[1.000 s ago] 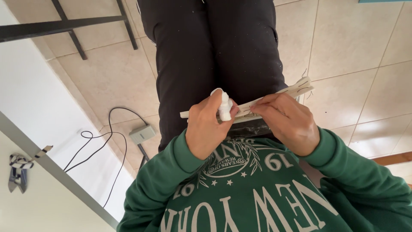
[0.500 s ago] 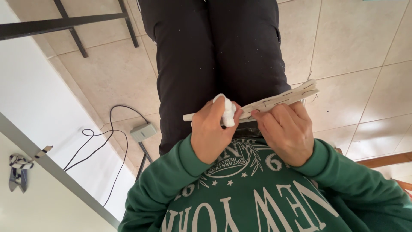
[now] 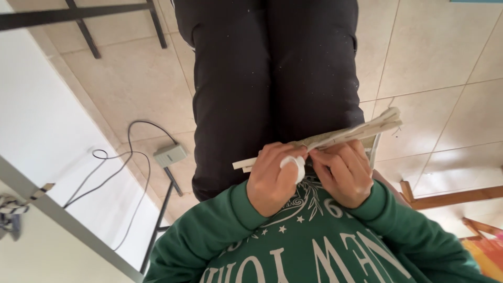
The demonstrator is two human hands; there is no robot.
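Head view. The picture is seen upside down relative to the body: the green sweatshirt (image 3: 314,246) fills the bottom edge and the black trousers (image 3: 272,78) run up toward the top.

A flat bundle of pale sticks or folded paper (image 3: 340,137) is held across the front of the trousers, just above the sweatshirt. It is tilted, its right end higher and reaching past the trouser leg over the tiled floor (image 3: 435,57). Which material it is cannot be told.

The left hand (image 3: 272,178) is closed around the bundle's lower end, fingers curled over it. A white wrap or bandage (image 3: 293,165) is seen on one finger of this hand, pressed against the bundle's underside.

The right hand (image 3: 343,173) is closed on the bundle just beside the left hand, fingertips pinched on its lower edge. The two hands are touching or nearly so; the exact gap cannot be told.

Left of the trousers, a small grey box (image 3: 169,155) with a dark cable (image 3: 112,173) is lying on the floor. Further left of the box, a white tabletop (image 3: 47,131) with dark metal legs (image 3: 162,209) is seen. A dark metal bar (image 3: 73,14) crosses the top left. Right of the sweatshirt, wooden furniture pieces (image 3: 450,199) are standing on the floor.
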